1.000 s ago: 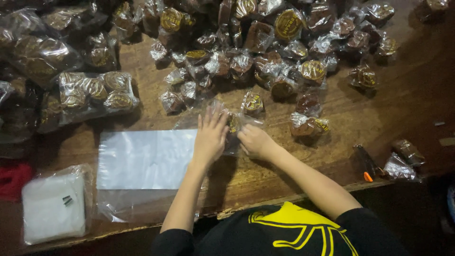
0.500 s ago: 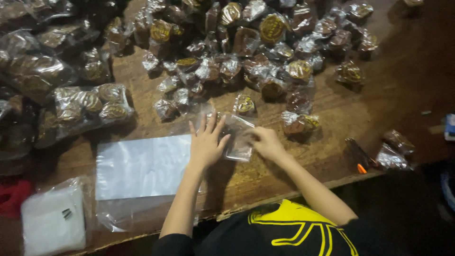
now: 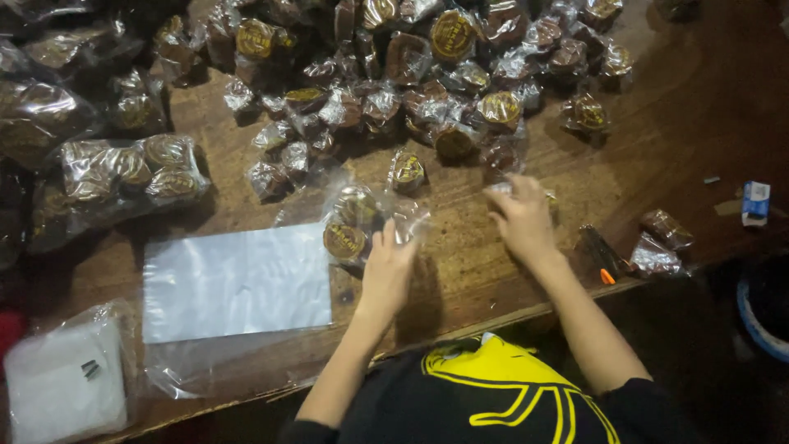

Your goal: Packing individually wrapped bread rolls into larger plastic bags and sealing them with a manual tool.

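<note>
Holding the mouth of a clear bag [image 3: 362, 222] with its fingers curled on the film, the left hand [image 3: 388, 265] is keeping that bag just ahead of it on the worktop [image 3: 460, 271]; two wrapped round cakes are already lying inside. The bag's long axis is running away from the person, slanting left. The right hand [image 3: 519, 215] is reaching forward and to the right, fingers closing around a single wrapped cake [image 3: 526, 191]. That cake is lying well right of the bag opening, so the right hand is the nearer one, with the heap of wrapped cakes [image 3: 444, 90] sitting beyond both.
</note>
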